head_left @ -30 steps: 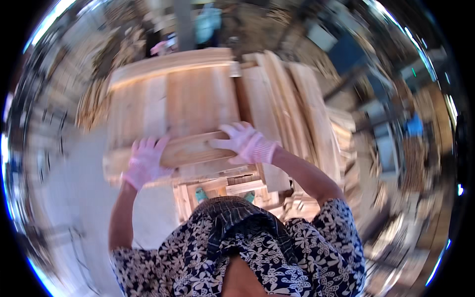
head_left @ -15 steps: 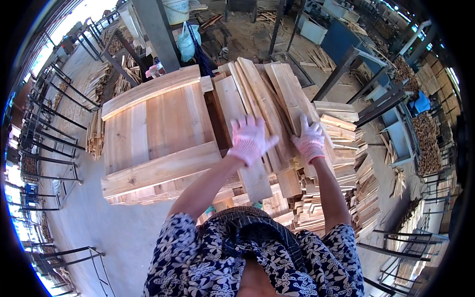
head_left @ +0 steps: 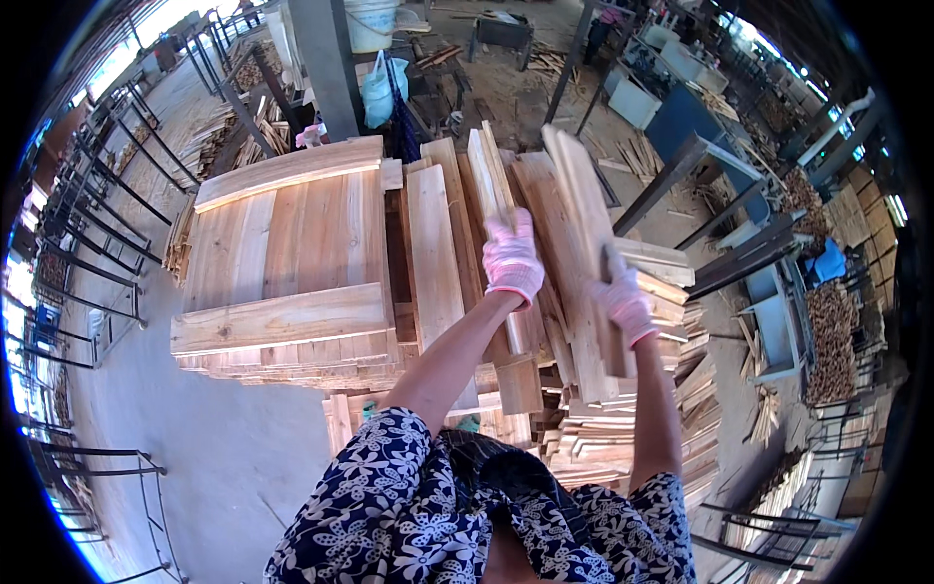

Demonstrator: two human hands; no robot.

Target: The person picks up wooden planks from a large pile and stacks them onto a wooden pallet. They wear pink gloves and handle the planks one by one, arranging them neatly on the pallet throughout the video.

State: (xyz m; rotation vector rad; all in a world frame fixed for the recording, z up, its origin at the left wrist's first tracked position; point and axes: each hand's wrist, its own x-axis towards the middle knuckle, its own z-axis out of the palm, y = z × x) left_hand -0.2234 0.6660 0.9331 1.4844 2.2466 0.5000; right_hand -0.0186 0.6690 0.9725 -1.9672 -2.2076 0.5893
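Note:
Both my hands wear pale pink-and-white knit gloves. My left hand is closed around a narrow wooden strip, which points away from me over the loose boards. On the right, my right hand grips a wider plank by its side; the plank is raised at a slant and slightly blurred. Between my hands lies another long board. To the left of my left hand a flat board rests along the pile. Further left sits a panel of joined boards with a crosspiece at each end, on a stack.
A grey post rises behind the panel, beside a light blue bag and a white bucket. Shorter wood pieces are stacked close to me. Metal frames stand at the right, and racks line the left.
My left hand has gone from spread open to closed around a narrow strip. My right hand has moved right and lower in view, tilting a plank up from the pile.

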